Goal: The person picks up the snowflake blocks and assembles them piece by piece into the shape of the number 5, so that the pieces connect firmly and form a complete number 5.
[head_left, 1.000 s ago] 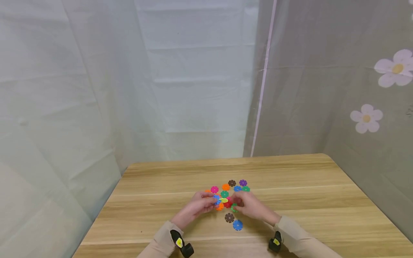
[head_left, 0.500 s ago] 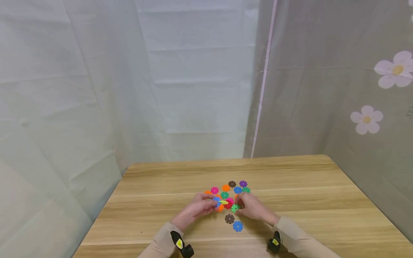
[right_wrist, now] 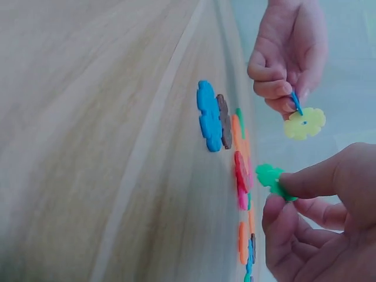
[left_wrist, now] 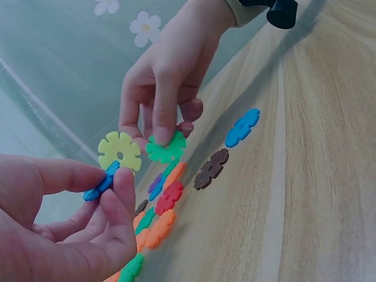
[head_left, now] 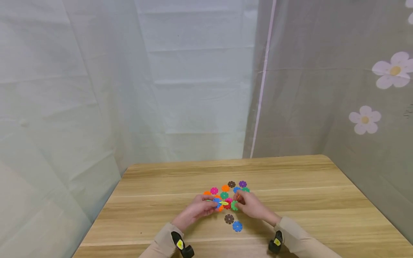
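Observation:
My left hand (head_left: 195, 211) pinches a blue notched plastic disc (left_wrist: 101, 184) between thumb and fingertips. A yellow notched disc (left_wrist: 110, 150) is slotted onto the blue one at an angle and sticks out toward the right. In my right hand (head_left: 253, 206), a bright green notched disc (right_wrist: 269, 175) is held by its edge between thumb and fingers. Both hands are above the table, with the green disc a short way from the yellow one. Red (left_wrist: 169, 198) and orange (left_wrist: 160, 230) discs lie below them.
Several more flat discs lie on the wooden table (head_left: 155, 208). A brown (head_left: 229, 219) and a blue disc (head_left: 237, 226) lie nearest the person. Farther back are a purple (head_left: 242, 184) and a pink disc (head_left: 214, 190). Curtains (head_left: 200, 89) hang behind the table.
The green disc in the right hand, partly hidden by the fingers at first, now shows more of its face. The left hand keeps the joined blue and yellow discs almost where they were.

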The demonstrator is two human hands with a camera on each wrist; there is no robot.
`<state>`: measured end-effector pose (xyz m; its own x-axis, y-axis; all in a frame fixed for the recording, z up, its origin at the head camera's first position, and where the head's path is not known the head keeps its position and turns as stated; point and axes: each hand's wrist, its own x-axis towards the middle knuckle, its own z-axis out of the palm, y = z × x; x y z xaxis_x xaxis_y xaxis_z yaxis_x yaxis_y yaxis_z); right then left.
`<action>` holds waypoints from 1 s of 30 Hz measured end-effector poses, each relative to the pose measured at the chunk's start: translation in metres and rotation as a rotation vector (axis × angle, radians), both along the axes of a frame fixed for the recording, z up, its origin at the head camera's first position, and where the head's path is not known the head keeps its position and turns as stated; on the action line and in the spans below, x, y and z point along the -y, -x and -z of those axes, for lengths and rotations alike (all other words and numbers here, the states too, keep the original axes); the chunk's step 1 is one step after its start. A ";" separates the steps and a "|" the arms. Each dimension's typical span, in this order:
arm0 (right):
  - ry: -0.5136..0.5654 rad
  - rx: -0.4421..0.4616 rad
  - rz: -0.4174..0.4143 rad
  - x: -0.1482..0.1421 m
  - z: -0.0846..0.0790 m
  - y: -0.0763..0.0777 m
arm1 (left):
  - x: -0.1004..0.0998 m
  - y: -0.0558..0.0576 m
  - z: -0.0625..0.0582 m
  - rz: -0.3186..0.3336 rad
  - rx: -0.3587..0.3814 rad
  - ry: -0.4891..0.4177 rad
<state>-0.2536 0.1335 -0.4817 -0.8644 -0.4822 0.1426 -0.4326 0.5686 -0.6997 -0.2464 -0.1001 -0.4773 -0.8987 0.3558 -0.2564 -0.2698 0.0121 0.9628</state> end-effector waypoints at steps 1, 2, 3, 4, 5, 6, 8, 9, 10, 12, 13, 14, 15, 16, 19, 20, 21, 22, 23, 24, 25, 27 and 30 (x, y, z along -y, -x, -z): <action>0.007 -0.003 -0.002 0.000 0.000 0.000 | 0.000 0.000 0.000 0.000 0.000 -0.001; 0.017 -0.003 -0.006 0.000 -0.001 0.000 | 0.000 0.000 0.000 -0.001 0.002 -0.003; 0.028 -0.003 -0.011 0.000 -0.001 -0.001 | 0.000 0.000 0.000 -0.001 0.002 -0.006; 0.042 -0.002 -0.016 0.001 -0.002 -0.001 | 0.000 0.001 0.000 -0.003 0.002 -0.009; 0.051 0.000 -0.021 0.001 -0.002 -0.002 | 0.000 0.001 0.001 -0.004 0.003 -0.011; 0.061 0.007 -0.024 0.001 -0.003 -0.002 | 0.000 0.001 0.001 -0.004 0.003 -0.013; 0.086 0.020 -0.031 0.002 -0.003 -0.003 | 0.000 0.001 0.001 -0.008 0.006 -0.014; 0.097 0.024 -0.034 0.002 -0.003 -0.004 | 0.000 0.001 0.001 -0.010 0.007 -0.012; 0.109 0.032 -0.036 0.003 -0.003 -0.004 | 0.000 0.001 0.002 -0.012 0.009 -0.009; 0.130 0.047 -0.037 0.004 -0.003 -0.004 | 0.000 0.001 0.002 -0.013 0.008 -0.004; 0.140 0.055 -0.036 0.004 -0.003 -0.004 | 0.000 0.001 0.002 -0.015 0.007 -0.004; 0.148 0.060 -0.036 0.005 -0.002 -0.004 | 0.000 0.002 0.002 -0.017 0.006 -0.004; 0.154 0.063 -0.035 0.005 -0.002 -0.003 | 0.000 0.002 0.002 -0.017 0.004 -0.005; 0.160 0.067 -0.035 0.005 -0.002 -0.003 | -0.001 0.002 0.002 -0.017 0.002 -0.008; 0.172 0.068 -0.038 0.005 -0.002 -0.003 | -0.002 0.002 0.002 -0.020 -0.002 -0.009; 0.177 0.066 -0.041 0.005 -0.002 -0.004 | -0.002 0.002 0.002 -0.020 -0.001 -0.009; 0.181 0.065 -0.044 0.006 -0.003 -0.004 | -0.002 0.002 0.002 -0.019 -0.002 -0.010; 0.186 0.067 -0.044 0.006 -0.003 -0.004 | -0.002 0.002 0.002 -0.017 -0.002 -0.011; 0.190 0.066 -0.043 0.006 -0.003 -0.004 | -0.002 0.002 0.002 -0.016 -0.002 -0.011; 0.196 0.067 -0.041 0.007 -0.002 -0.004 | -0.003 0.002 0.002 -0.012 -0.004 -0.014; 0.206 0.075 -0.036 0.007 -0.002 -0.004 | -0.003 0.001 0.002 -0.009 -0.007 -0.016; 0.229 0.092 -0.023 0.008 -0.001 -0.004 | -0.004 0.001 0.002 -0.007 -0.025 -0.017; 0.258 0.114 0.008 0.009 0.001 -0.005 | -0.006 -0.001 0.003 -0.025 -0.061 -0.025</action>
